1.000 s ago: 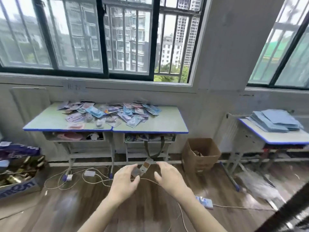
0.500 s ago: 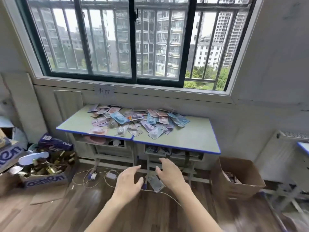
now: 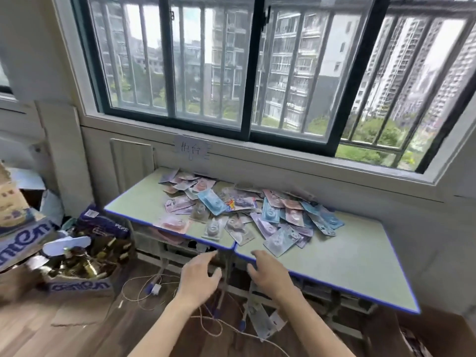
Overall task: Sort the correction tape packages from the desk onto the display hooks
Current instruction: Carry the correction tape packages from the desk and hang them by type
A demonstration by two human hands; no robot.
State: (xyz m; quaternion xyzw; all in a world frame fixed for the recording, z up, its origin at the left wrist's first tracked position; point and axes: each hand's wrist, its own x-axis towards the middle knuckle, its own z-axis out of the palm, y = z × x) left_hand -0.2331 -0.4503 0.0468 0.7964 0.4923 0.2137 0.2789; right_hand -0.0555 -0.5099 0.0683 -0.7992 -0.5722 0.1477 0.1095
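A heap of correction tape packages (image 3: 239, 215), pink, blue and purple, lies across two green desks (image 3: 342, 256) pushed together under the window. My left hand (image 3: 199, 278) hovers with relaxed, spread fingers just before the desks' front edge and holds nothing. My right hand (image 3: 270, 275) is beside it at the blue edge. A correction tape package (image 3: 261, 320) hangs down beneath its palm, apparently pinched by the thumb, which is hidden. No display hooks are in view.
Open cardboard boxes (image 3: 77, 284) full of small items stand on the floor at the left. White cables and a plug (image 3: 154, 288) trail over the wooden floor under the desks. Another box corner (image 3: 438, 336) sits at the lower right.
The view has come closer to the desks and turned left. Both hands have risen towards the front edge, and the package now dangles below my right hand.
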